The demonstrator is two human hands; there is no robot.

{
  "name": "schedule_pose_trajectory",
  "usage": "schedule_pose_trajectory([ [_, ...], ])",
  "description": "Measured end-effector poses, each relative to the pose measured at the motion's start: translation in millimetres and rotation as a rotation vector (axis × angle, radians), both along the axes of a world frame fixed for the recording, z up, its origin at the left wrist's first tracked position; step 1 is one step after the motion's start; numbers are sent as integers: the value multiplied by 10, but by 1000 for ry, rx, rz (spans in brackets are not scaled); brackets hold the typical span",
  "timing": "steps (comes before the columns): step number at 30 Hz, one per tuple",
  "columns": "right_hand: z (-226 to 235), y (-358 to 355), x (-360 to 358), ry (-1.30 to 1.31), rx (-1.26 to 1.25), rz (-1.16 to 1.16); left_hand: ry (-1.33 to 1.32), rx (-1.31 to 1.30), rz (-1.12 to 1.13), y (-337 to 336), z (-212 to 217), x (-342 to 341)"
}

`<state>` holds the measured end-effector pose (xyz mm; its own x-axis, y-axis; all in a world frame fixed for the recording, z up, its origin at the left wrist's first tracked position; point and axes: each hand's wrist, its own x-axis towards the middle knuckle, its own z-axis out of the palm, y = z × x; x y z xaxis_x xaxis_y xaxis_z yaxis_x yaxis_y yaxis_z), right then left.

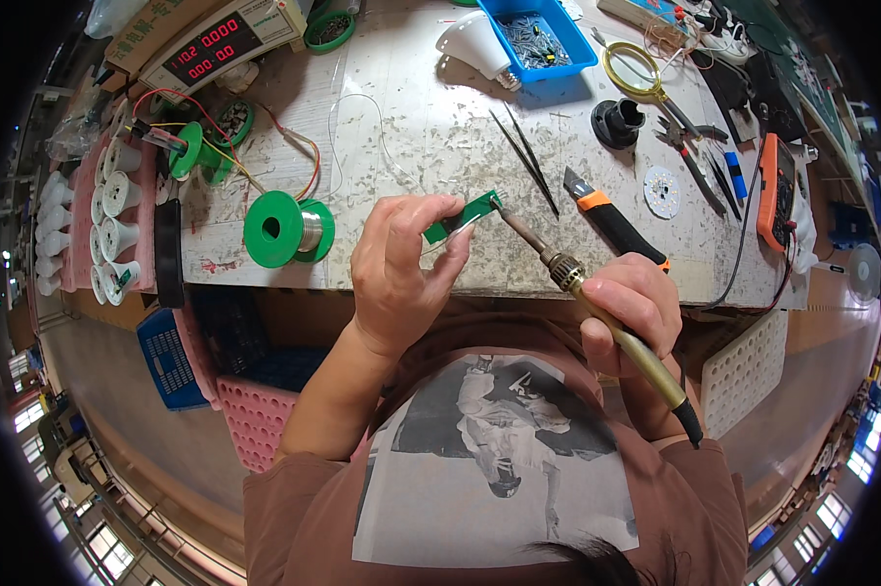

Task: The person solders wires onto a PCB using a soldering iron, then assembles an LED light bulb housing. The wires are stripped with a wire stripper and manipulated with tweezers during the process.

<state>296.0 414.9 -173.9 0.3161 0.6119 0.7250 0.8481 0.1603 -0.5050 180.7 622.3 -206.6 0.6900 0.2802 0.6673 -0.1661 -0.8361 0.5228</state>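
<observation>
Between the thumb and fingers of my left hand (pixel 401 259) is a small green circuit board (pixel 477 208), held up above the front edge of the bench. My right hand (pixel 634 305) grips a soldering iron (pixel 611 330) by its brass-coloured handle. The iron's tip meets the board's right end, or hovers just off it; I cannot tell which. A green spool of solder wire (pixel 289 230) stands on the bench left of my left hand. Beyond the board lie black tweezers (pixel 526 161), and a utility knife (pixel 611 220) with an orange and black handle rests to their right.
Far left are a display meter (pixel 216 49) and white lamp housings (pixel 120 195) on a pink tray. At the back are a blue bin (pixel 541 68) of small parts and a white bulb shell (pixel 477 47). Rightward lie a magnifier (pixel 633 68), pliers (pixel 692 161) and an orange multimeter (pixel 776 190).
</observation>
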Motion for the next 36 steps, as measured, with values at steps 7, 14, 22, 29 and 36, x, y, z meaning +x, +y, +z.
schedule_pose_trajectory([
  [7,-5,-3,0,10,-13,5,-17,-37,5,-20,-14,-4],
  [14,68,-5,-4,27,7,45,-86,-80,-6,23,-83,-12],
  [22,78,-101,83,30,203,11,-5,-98,84,148,-371,33],
  [29,-78,-10,80,40,78,14,66,-69,54,171,-396,6],
  [36,-238,172,105,75,20,9,40,-8,33,169,-381,16],
])
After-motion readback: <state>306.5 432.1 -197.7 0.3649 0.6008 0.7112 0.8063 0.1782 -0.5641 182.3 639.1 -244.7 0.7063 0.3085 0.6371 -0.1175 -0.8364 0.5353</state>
